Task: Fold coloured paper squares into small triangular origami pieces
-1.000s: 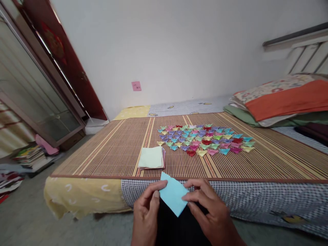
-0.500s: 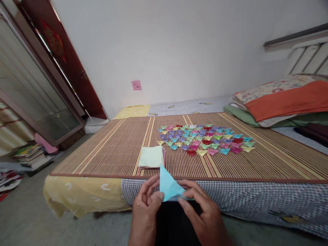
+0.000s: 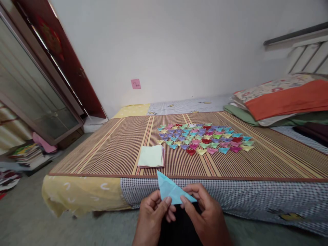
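A light blue paper folded into a triangle (image 3: 170, 189) is held between both hands in front of the bed's near edge. My left hand (image 3: 153, 212) pinches its lower left part, thumb on top. My right hand (image 3: 201, 208) grips its lower right corner between thumb and fingers. One sharp point of the paper stands up at the upper left. Just beyond it, a stack of square paper sheets (image 3: 150, 156), pale green on top, lies on the mat. Farther back and to the right, several rows of small folded paper pieces (image 3: 216, 141) in many colours are laid out.
A striped bamboo mat (image 3: 102, 147) covers the bed. Folded bedding with an orange-edged floral cover (image 3: 289, 97) is piled at the right. A pink note (image 3: 135, 84) is stuck on the wall. Books (image 3: 27, 155) and a glass-fronted cabinet (image 3: 51, 112) stand at the left.
The blue triangle has tipped lower, its raised point dropping. My left hand has shifted right, its thumb moving onto the paper's lower edge, closer to my right hand.
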`<state>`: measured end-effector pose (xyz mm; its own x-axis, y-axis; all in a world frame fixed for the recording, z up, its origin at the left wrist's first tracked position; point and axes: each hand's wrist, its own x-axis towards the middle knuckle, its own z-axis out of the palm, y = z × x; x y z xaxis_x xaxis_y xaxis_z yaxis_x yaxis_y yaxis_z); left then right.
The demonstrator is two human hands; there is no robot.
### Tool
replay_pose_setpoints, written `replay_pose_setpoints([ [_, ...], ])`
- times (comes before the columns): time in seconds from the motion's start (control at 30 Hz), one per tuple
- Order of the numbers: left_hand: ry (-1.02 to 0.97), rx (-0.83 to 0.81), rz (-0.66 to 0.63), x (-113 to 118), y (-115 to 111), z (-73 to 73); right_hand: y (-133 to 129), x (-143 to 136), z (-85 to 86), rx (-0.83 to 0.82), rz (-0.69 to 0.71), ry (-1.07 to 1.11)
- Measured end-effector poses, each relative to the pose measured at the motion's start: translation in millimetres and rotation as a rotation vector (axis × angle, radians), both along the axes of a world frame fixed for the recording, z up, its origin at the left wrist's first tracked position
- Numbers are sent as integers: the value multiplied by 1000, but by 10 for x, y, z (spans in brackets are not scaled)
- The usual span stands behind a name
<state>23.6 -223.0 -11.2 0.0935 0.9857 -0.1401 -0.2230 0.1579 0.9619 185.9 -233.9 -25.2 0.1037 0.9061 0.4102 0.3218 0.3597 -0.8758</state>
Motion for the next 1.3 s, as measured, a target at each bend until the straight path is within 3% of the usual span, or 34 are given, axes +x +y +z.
replay_pose_setpoints([
  [0.17,21,-17,24,-4,-22,40,2,53,46,-72,19,127],
  [0.33,43,-5,-12,8,-21,0,15,78,160,-222,233,45],
  [0.5,25,27,-73,12,-28,-23,21,47,101,-316,229,80],
  [0.73,-46,58,-16,-43,-18,-27,-2,68,140,-280,250,67],
  [0.83,-164,22,16,-66,6,-14,2,137,215,-290,331,96],
  [0.9,-243,-37,-12,-67,10,9,22,174,267,-292,365,161],
  [1.03,-312,-135,-103,-26,-15,56,86,141,358,-251,287,265],
  [1.3,-253,-72,-124,5,-4,-67,192,-66,410,-303,342,336],
])
